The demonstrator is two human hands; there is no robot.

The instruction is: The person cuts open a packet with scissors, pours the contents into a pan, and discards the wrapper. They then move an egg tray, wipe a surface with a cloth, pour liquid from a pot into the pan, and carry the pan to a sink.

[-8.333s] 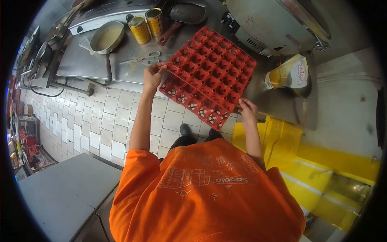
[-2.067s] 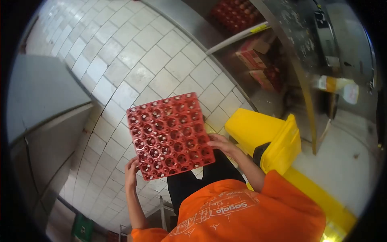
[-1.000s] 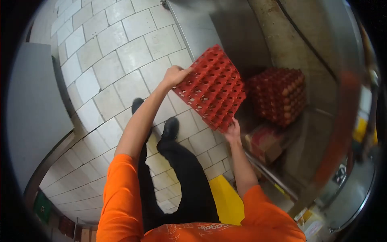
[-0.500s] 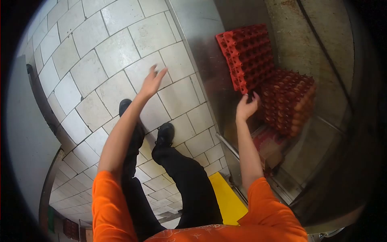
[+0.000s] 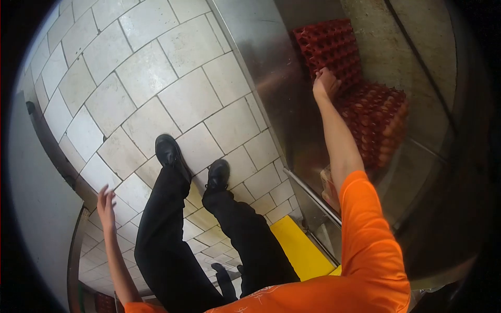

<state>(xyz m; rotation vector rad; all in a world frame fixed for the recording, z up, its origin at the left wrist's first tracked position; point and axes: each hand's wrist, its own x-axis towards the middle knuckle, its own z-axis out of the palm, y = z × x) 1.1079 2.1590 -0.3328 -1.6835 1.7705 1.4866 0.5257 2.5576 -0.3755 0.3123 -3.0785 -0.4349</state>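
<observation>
Red egg trays [image 5: 336, 44] lean at a slant on the metal surface at the upper right, with their cups showing. My right hand [image 5: 325, 83] is at their lower edge, fingers curled round or against it. Just below that hand is a stack of red trays filled with brown eggs [image 5: 378, 120]. Far from the trays, my left hand [image 5: 106, 204] hangs over the tiled floor at the lower left, fingers apart and holding nothing.
A steel panel [image 5: 261, 62] runs beside the trays, with a metal rail [image 5: 313, 197] lower down. A yellow board [image 5: 298, 249] lies near my legs. At the left edge is a grey panel [image 5: 42, 208]. A cardboard piece [image 5: 329, 189] shows beside my right arm.
My right hand has moved up along the leaning trays and closed its fingers. These trays have shifted slightly up and right. My left hand has swung down and left.
</observation>
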